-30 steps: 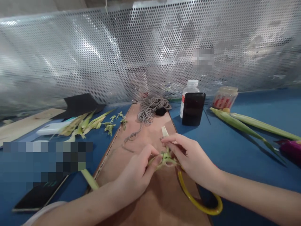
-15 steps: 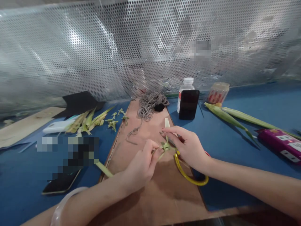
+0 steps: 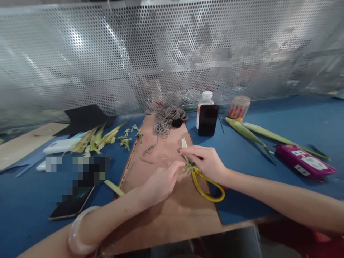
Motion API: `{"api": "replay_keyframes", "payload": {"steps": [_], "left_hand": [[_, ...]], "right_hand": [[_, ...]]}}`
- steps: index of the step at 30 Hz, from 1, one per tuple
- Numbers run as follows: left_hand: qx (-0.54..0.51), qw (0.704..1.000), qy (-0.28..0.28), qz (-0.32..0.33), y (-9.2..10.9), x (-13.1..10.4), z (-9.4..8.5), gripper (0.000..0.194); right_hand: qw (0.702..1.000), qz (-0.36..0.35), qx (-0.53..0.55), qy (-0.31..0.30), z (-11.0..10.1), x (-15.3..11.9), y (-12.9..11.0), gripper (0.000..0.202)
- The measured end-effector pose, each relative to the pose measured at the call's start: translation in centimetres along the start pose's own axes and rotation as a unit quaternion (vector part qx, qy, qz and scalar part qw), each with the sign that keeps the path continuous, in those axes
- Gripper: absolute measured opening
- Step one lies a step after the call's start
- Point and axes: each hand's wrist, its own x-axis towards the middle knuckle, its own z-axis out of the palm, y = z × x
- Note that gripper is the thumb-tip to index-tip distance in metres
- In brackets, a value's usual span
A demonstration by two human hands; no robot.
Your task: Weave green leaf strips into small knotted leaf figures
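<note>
Over the brown board (image 3: 172,215), my left hand (image 3: 163,181) pinches the left side of a small green woven leaf piece (image 3: 189,167). My right hand (image 3: 205,159) is closed at its upper right, with fingertips pressed together on a thin leaf strip of it. A pale strip (image 3: 184,143) stands out just behind my right fingertips. Yellow-handled scissors (image 3: 208,196) lie under and beside my right hand, their blades mostly hidden.
Grey cord (image 3: 168,120) is heaped at the board's far end. A bottle (image 3: 206,96) stands behind an upright black phone (image 3: 208,120). Right: a jar (image 3: 240,106), husk leaves (image 3: 245,132), a purple pack (image 3: 303,161). Left: leaf pieces (image 3: 94,139) and another phone (image 3: 73,202).
The whole view has shifted, with the right-hand objects now further left. My hands stay close together at the leaf piece, and my left fingers now cover more of its left side.
</note>
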Motion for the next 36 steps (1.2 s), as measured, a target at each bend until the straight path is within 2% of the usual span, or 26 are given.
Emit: {"api": "replay_keyframes", "payload": {"steps": [4, 11, 17, 19, 22, 24, 26, 29, 33, 36], "left_hand": [[0.009, 1.0, -0.009, -0.007, 0.2, 0.0, -0.2, 0.031], [-0.016, 1.0, -0.009, 0.02, -0.1, 0.1, -0.4, 0.04], [-0.083, 0.996, 0.028, -0.015, -0.2, 0.1, -0.2, 0.032], [-0.153, 0.986, 0.038, -0.055, -0.2, 0.0, 0.0, 0.029], [-0.287, 0.95, 0.025, -0.123, -0.2, -0.1, 0.3, 0.029], [-0.356, 0.924, 0.02, -0.136, 0.0, -0.2, 0.4, 0.028], [-0.391, 0.91, 0.019, -0.137, 0.2, -0.3, 0.4, 0.028], [-0.406, 0.901, 0.029, -0.15, 0.5, -0.3, 0.2, 0.031], [-0.412, 0.897, 0.048, -0.153, 0.4, -0.2, -0.1, 0.03], [-0.41, 0.897, 0.069, -0.151, 0.3, -0.2, -0.4, 0.026]], "right_hand": [[1.0, -0.001, 0.004, -0.001, -0.2, 0.1, 0.2, 0.028], [1.0, -0.006, 0.01, 0.013, -0.6, 0.4, 0.6, 0.027], [1.0, -0.029, -0.004, 0.0, -0.4, 0.6, 0.8, 0.026], [1.0, -0.022, -0.011, -0.005, 0.0, 0.7, 1.0, 0.026], [1.0, 0.015, -0.001, 0.0, 0.5, 0.7, 1.3, 0.031], [0.999, 0.035, 0.006, 0.011, 0.8, 0.6, 1.2, 0.032], [0.999, 0.035, -0.006, 0.022, 0.8, 0.5, 1.0, 0.022], [0.998, -0.002, -0.056, -0.001, 0.7, 0.4, 0.6, 0.006], [0.985, -0.109, -0.093, -0.092, 0.2, 0.3, 0.0, 0.014], [0.983, -0.132, -0.079, -0.098, -0.2, 0.2, -0.2, 0.013]]}}
